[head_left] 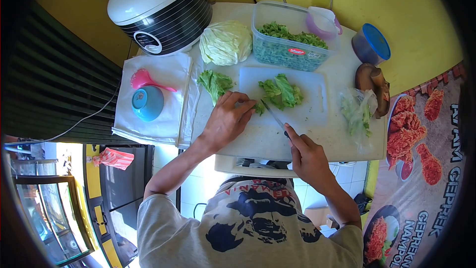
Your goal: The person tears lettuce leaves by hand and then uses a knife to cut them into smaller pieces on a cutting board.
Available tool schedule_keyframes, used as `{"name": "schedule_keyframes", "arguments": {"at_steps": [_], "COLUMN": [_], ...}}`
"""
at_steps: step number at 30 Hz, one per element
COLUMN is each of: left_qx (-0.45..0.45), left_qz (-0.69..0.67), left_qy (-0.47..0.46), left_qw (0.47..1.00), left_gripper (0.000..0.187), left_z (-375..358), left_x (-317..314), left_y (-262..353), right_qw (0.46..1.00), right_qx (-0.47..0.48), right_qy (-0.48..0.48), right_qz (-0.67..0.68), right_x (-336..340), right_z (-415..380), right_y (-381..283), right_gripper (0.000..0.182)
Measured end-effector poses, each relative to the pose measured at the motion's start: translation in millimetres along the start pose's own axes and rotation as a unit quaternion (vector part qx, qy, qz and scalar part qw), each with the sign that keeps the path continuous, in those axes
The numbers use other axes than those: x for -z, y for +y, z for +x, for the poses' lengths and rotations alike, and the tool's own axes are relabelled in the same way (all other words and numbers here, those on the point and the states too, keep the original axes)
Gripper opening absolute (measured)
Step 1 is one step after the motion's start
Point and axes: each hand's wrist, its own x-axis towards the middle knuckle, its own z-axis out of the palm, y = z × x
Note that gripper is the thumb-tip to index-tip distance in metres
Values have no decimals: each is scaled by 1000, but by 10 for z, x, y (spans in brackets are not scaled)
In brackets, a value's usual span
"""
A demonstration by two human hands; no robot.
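Observation:
My right hand [310, 159] grips a knife [273, 116] by its dark handle, the blade pointing up and left over the white cutting board [310, 111]. At the board's left side my left hand [229, 119] is closed, its fingertips pressed on a small piece of lettuce [259, 108] close to the blade. Cut lettuce leaves [283, 93] lie on the board just beyond the knife tip. Another lettuce leaf [214, 84] rests left of the board, above my left hand.
Behind the board stand a cabbage [226, 43] and a clear tub [290, 57] of chopped greens. A rice cooker [163, 15] is at back left, near a blue bowl [148, 103] and pink rice paddle [144, 78]. Rightward are a plastic bag [358, 111] and blue-lidded container [371, 44].

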Motion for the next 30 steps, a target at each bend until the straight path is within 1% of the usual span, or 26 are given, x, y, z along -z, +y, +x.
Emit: {"name": "schedule_keyframes", "arguments": {"at_steps": [3,5,8,11,17,20,26,29,30], "left_qx": [2,8,14,16,29,26,27,28,28], "left_qz": [3,6,6,7,1,-1,20,30,29], "left_qy": [19,26,27,27,25,28,26,34,39], "left_qw": [1000,1000,1000,999,999,999,999,999,998], "left_gripper": [19,19,19,19,21,20,19,18,18], "left_z": [-10,-25,-29,-29,-11,-9,3,20,21], "left_x": [-4,-14,-14,-10,-2,-15,-20,4,3], "left_y": [24,34,27,25,39,17,8,44,47], "right_qw": [1000,1000,1000,999,998,997,997,998,999], "right_qx": [-2,-4,-3,-3,15,29,19,-12,-10], "right_qy": [-5,-6,-13,3,16,24,5,-14,-6], "right_qz": [11,27,-6,-52,-53,-74,-75,-60,-52], "right_x": [-58,-86,-156,-176,-197,-234,-138,-36,-53], "right_z": [-70,-110,-148,-139,-117,-113,-207,-267,-288], "right_y": [-74,-120,-111,-77,-112,-65,6,-54,-51], "right_gripper": [61,62,63,64,65,69,69,60,61]}}
